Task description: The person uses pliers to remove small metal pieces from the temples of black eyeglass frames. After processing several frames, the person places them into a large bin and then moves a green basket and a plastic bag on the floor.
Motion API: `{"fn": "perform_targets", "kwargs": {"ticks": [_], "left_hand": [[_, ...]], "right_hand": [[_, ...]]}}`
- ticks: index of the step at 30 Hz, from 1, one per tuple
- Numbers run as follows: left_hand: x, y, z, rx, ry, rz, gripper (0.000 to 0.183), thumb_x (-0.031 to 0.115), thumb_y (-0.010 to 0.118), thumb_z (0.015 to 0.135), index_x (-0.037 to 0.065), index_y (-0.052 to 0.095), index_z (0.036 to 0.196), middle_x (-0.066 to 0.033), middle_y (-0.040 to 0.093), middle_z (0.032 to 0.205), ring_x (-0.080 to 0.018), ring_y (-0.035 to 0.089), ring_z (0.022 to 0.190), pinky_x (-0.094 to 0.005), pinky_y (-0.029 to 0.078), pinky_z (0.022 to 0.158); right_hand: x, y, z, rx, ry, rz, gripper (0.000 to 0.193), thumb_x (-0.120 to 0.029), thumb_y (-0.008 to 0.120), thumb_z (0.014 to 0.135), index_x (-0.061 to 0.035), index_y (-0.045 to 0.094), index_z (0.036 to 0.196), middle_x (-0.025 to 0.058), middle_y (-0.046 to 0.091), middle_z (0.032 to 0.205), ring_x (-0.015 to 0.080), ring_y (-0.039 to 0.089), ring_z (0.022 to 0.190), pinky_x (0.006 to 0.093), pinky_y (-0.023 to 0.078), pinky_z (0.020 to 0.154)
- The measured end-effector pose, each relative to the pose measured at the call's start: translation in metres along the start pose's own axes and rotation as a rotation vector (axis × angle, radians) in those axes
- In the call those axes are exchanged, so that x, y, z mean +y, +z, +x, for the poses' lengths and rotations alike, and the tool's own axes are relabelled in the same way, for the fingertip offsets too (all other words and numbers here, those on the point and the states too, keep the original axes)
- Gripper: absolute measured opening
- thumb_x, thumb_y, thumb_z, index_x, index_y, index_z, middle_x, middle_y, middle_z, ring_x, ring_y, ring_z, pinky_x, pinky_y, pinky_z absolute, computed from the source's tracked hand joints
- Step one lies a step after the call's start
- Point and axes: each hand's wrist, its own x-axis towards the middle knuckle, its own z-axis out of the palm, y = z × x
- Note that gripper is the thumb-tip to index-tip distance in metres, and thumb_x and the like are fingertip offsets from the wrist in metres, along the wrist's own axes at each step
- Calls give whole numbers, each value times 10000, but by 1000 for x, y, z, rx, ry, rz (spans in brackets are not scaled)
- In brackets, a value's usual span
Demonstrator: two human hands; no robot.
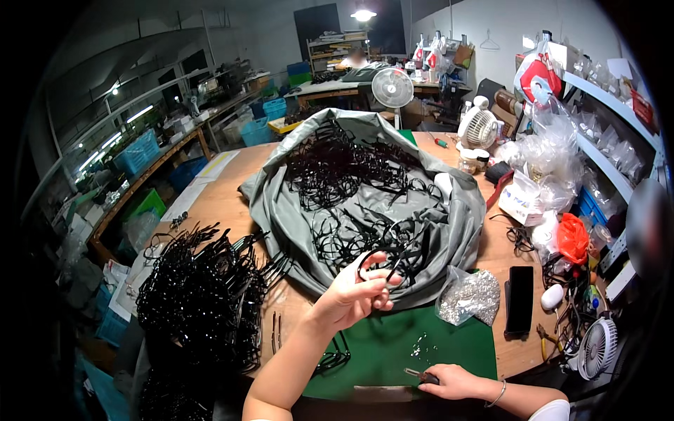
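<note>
Raised over the near edge of the grey cloth sack, my left hand (361, 291) is closed on a thin black eyeglass frame (393, 263). Its far parts blend into the dark frames behind. My right hand (453, 382) rests low on the green mat (358, 368), fingers wrapped round a small tool (421, 376) with a dark handle and metal tip; its exact kind is too small to make out. Tiny silver pieces (421, 347) lie scattered on the mat just beyond that tool. The grey sack (270, 189) holds a tangle of black eyeglass frames (344, 165).
A large pile of glossy black frames (203, 302) covers the table's left side. At right are a clear bag of small silver parts (470, 295), a black phone (519, 302), pliers (547, 342) and a small white fan (598, 347). Plastic bags (547, 158) crowd the far right.
</note>
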Motion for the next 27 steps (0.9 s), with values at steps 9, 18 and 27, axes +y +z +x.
{"fn": "perform_targets", "kwargs": {"ticks": [9,18,27], "left_hand": [[6,19,16,-61,161,273,615,-44,601,698,72,312,1228,-90,599,872,-109,578,693,-245,479,606],[-78,-41,-2,214,230,1699,524,73,613,704,89,358,1161,-75,593,726,-235,582,582,-332,467,542],[-80,-50,72,347,334,1664,507,100,609,706,40,351,1138,-127,599,728,-291,594,660,-362,467,594]], "right_hand": [[-42,-12,-6,6,49,-66,378,-382,555,782,-29,566,917,162,568,822,306,571,736,375,457,654],[-25,-5,0,-41,-64,-71,378,-366,546,791,-32,561,970,151,577,799,290,574,697,357,466,632],[-38,-14,-10,-50,-38,-70,366,-355,539,798,-31,553,967,146,563,820,278,568,715,342,464,638]]}}
